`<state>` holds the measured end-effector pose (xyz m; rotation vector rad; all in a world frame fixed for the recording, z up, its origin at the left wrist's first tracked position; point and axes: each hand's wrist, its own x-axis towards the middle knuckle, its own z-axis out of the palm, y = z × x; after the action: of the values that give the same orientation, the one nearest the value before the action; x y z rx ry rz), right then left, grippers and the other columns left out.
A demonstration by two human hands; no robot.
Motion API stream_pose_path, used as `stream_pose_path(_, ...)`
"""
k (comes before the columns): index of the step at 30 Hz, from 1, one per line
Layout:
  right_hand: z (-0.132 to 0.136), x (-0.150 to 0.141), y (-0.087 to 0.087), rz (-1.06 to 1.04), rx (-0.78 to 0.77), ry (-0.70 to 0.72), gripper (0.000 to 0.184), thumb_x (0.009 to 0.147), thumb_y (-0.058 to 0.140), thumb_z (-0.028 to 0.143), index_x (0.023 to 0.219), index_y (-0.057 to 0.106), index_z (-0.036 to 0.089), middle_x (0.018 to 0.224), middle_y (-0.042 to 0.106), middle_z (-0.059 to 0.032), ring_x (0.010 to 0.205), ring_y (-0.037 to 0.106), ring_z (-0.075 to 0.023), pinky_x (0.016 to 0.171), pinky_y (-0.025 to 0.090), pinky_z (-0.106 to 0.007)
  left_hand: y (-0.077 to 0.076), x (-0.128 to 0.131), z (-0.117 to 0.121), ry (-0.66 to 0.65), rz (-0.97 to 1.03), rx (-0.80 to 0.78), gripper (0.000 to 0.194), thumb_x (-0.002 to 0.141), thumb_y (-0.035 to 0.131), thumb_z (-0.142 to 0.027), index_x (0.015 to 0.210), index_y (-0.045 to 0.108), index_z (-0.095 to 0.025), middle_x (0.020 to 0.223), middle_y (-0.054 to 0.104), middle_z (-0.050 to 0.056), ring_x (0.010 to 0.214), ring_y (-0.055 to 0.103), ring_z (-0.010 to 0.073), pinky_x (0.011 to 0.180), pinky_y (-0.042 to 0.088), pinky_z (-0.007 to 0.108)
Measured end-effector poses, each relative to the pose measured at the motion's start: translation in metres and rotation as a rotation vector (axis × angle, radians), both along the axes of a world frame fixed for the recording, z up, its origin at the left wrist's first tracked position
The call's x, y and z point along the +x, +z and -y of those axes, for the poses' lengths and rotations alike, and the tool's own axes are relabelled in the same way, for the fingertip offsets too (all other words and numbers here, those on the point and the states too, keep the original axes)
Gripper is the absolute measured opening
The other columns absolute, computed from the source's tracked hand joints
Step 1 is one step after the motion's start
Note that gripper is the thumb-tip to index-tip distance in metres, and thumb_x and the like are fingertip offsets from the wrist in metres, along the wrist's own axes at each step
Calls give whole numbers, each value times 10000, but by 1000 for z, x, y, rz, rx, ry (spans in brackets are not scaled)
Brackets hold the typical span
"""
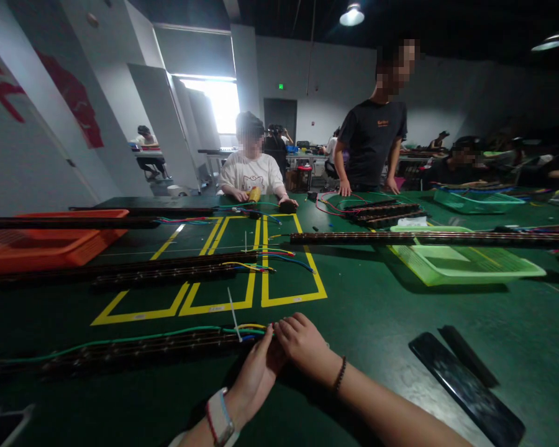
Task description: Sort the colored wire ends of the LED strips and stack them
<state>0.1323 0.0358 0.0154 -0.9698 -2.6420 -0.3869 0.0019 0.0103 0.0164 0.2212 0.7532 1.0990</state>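
Workbench seen from the wearer's viewpoint. The green table (368,310) bears, at left foreground, a long dark bundle of strips with a green wire along it (140,351), lying nearly crosswise; its yellow and blue wire ends (251,332) run into the hands. A thin white plastic tie (234,315) stands tilted beside these ends. Beyond lie yellow tape rectangles (217,308), partly crossed by further dark strip bundles (168,268). An orange plastic basket (81,249) sits at far left, a light-green plastic basket (494,273) at right, each with a long bundle crossing it. At right foreground, a black glossy phone (466,386) lies beside a flat black strip (468,355), both apart from the hands. Across the table are a seated person in white (251,171) and a standing person in black (372,143).

The left hand (258,369), its wrist banded, reaches obliquely from below, thumb raised; the right hand (302,344), approaching from lower right, curls over it. Both sets of fingers are narrowly closed about the wire ends; the exact contact is hidden.
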Motion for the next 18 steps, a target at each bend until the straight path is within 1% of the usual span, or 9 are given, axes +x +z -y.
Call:
stream_pose_path(3,6,-3,-10,-27,39,6,309,914,446,121,1203,537,59,1093,640,-153,991,577,-233,883,440,-383,1,1,-1,19,13,-23,39,841,576,-119,861,606,-132,894,680,54,887,642,157,830,507,292)
stream_pose_path(7,12,-8,-15,-49,51,-10,370,901,455,133,1258,503,51,1224,587,-163,1130,530,-253,982,416,-411,6,1,1,58,-26,-65,156,848,560,-103,996,602,-130,962,687,81,918,651,164,830,519,287)
stream_pose_path(9,14,-8,-14,-61,34,-6,396,899,461,156,1282,490,60,1273,559,-161,1187,494,-260,1021,396,-422,6,2,1,87,-42,-77,196,857,538,-90,1039,594,-135,990,690,88,933,654,165,844,520,292)
stream_pose_path(12,17,-5,-10,-87,-10,11,438,905,457,203,1319,459,58,1310,531,-166,1249,436,-270,1068,355,-448,1,2,0,114,-49,-72,218,860,527,-78,1060,590,-137,1013,693,92,946,656,161,861,519,295)
stream_pose_path(15,19,-3,-4,-106,-47,30,448,913,447,227,1328,449,56,1325,518,-165,1280,397,-273,1096,313,-465,-7,2,-1,104,-59,-64,197,844,561,-95,1032,601,-138,1009,695,89,955,655,162,867,516,289)
stream_pose_path(18,19,0,4,-149,-95,48,410,913,464,227,1301,484,96,1296,547,-146,1265,415,-256,1096,303,-467,-11,0,-1,76,-55,-46,184,829,591,-118,1010,608,-149,992,697,75,946,656,163,865,517,292)
